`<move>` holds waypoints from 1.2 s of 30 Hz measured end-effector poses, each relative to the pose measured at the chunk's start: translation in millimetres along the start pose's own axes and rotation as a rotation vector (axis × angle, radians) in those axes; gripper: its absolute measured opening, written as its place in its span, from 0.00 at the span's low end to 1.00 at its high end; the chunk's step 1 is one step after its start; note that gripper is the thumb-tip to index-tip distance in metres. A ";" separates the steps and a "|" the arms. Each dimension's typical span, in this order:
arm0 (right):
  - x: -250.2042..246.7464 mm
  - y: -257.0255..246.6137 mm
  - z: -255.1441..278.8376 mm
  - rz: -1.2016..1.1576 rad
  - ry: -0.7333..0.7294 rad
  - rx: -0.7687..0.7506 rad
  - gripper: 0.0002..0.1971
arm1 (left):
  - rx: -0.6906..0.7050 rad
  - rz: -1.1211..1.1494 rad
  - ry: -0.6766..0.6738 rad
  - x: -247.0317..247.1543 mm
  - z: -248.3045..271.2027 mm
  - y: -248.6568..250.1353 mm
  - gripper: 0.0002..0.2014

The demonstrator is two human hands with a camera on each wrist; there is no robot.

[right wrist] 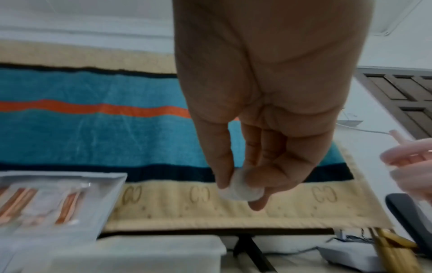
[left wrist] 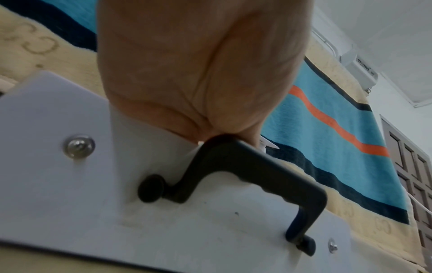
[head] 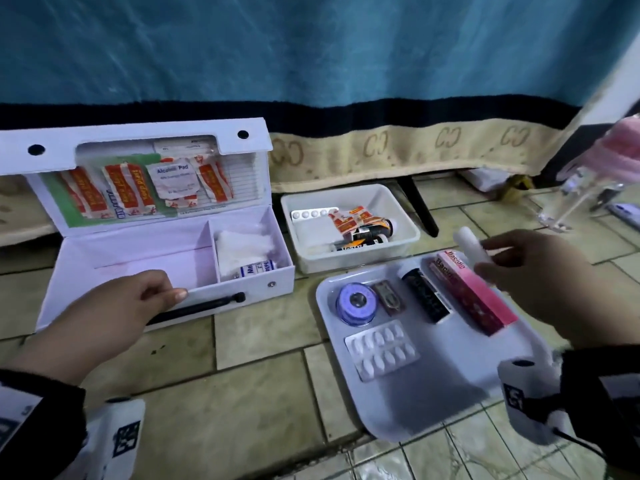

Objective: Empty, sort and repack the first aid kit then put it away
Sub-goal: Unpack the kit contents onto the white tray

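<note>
From the head view, the white rectangular first aid box (head: 166,268) sits open on the tiled floor (head: 242,403), lid propped back with orange-printed plaster sachets (head: 128,190) tucked inside it. The left hand (head: 121,306) grips the box's front wall, thumb laid along the rim just above the black carry handle (head: 204,306). The box's left compartment looks bare; the right one holds white gauze (head: 239,251). The right hand (head: 533,271) hovers over the far right corner of the flat white tray (head: 433,403), pinching a small white bandage roll (head: 472,247). The tray also carries a pink carton (head: 474,296), a dark tube (head: 426,296), a blue tape reel (head: 356,303) and a blister pack of pills (head: 381,351). A deeper white tub (head: 408,233) stands behind the tray.

From the left wrist, the palm (left wrist: 198,73) presses on the box's upper edge with fingers curled over it out of sight, heel touching the handle (left wrist: 245,171). That brace seems worth keeping, as the box is light and could skid.

From the right wrist, the thumb and fingertips (right wrist: 224,166) clamp the roll (right wrist: 240,190) at its end. The step looks like repacking: carrying the roll across to the box's left compartment and laying it lengthwise along a wall would probably leave room for the carton and tube.
</note>
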State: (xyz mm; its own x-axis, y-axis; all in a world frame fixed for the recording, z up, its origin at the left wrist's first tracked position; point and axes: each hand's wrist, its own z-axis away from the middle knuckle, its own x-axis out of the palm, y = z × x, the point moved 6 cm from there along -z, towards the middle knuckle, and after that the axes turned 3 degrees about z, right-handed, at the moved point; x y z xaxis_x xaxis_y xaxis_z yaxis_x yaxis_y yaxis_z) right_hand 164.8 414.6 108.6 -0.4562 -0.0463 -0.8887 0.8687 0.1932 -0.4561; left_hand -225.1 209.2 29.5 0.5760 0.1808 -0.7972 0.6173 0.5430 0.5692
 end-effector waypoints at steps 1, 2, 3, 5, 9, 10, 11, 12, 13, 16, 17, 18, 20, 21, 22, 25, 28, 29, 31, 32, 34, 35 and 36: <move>5.1 3.7 1.9 0.052 -0.014 0.002 0.13 | -0.001 0.004 -0.003 -0.1 -1.1 -1.8 0.18; 11.3 6.1 3.9 0.085 -0.035 0.004 0.12 | 0.001 0.006 -0.005 -0.5 -1.9 -3.3 0.18; 17.9 7.4 6.0 0.096 -0.061 0.011 0.10 | 0.003 0.007 -0.006 -0.5 -2.3 -4.3 0.18; 30.8 8.8 6.7 0.114 -0.086 0.010 0.07 | 0.013 0.009 -0.004 -0.4 -1.8 -3.9 0.18; 52.2 7.6 0.6 0.261 -0.133 -0.020 0.06 | 0.030 0.016 -0.007 1.2 -0.6 -2.6 0.18; 53.9 8.2 -1.8 0.284 -0.136 -0.013 0.04 | 0.030 0.014 -0.006 1.5 -0.3 -2.7 0.18; 53.5 10.2 -4.7 0.285 -0.127 -0.004 0.03 | 0.028 0.014 -0.006 1.5 -0.5 -3.2 0.18; 51.3 12.5 -8.1 0.269 -0.105 0.001 0.02 | 0.026 0.015 -0.004 1.2 -0.9 -3.7 0.18; 47.8 14.9 -11.2 0.239 -0.080 0.006 0.03 | 0.025 0.016 -0.002 1.1 -1.3 -4.1 0.18; 41.9 20.2 -18.2 0.199 -0.058 0.011 0.07 | 0.023 0.014 0.005 0.3 -2.2 -4.0 0.18; 42.5 19.4 -19.1 0.221 -0.076 0.001 0.07 | 0.022 0.015 0.006 0.4 -2.2 -4.1 0.18; 44.1 18.5 -20.0 0.255 -0.093 -0.009 0.07 | 0.020 0.017 0.006 0.4 -2.0 -3.9 0.18; 46.8 16.8 -22.1 0.302 -0.120 -0.005 0.06 | 0.019 0.022 0.006 0.7 -1.8 -4.6 0.18; 47.3 16.6 -23.4 0.320 -0.131 0.006 0.05 | 0.018 0.025 0.005 0.9 -2.0 -5.4 0.18; 48.3 17.3 -25.7 0.352 -0.141 0.016 0.06 | 0.017 0.026 0.001 0.8 -2.0 -5.9 0.18; 48.7 17.3 -27.3 0.445 -0.176 0.047 0.12 | 0.011 0.027 0.006 0.3 -1.9 -6.7 0.18; 50.7 0.8 -24.1 0.446 -0.169 0.005 0.18 | 0.003 0.015 0.014 0.2 -0.3 -5.9 0.18; 51.5 -11.4 -22.1 0.440 -0.164 -0.031 0.15 | -0.001 0.012 0.012 0.7 -0.3 -6.1 0.18; 52.2 -45.9 -17.7 0.390 -0.143 -0.124 0.08 | -0.005 0.012 0.001 1.7 -0.8 -7.7 0.18; 54.3 -66.4 -16.8 0.344 -0.131 -0.194 0.08 | -0.008 0.013 -0.003 1.8 -1.5 -8.2 0.18; 62.5 -113.5 -9.5 0.241 -0.154 -0.390 0.08 | -0.009 0.008 -0.011 1.9 -2.8 -8.9 0.18; 68.8 -137.1 -3.7 0.173 -0.187 -0.485 0.08 | -0.006 0.004 -0.013 1.8 -3.2 -9.2 0.18; 76.3 -158.8 2.6 0.119 -0.227 -0.563 0.08 | -0.004 -0.001 -0.012 1.8 -3.2 -9.2 0.18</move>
State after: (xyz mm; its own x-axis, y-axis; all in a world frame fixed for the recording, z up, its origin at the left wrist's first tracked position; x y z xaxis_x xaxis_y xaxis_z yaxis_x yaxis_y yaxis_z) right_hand -7.5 377.9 113.1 -0.2560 -0.1883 -0.9482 0.6480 0.6944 -0.3129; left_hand -231.4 207.1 22.2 0.5821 0.1703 -0.7951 0.6155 0.5466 0.5677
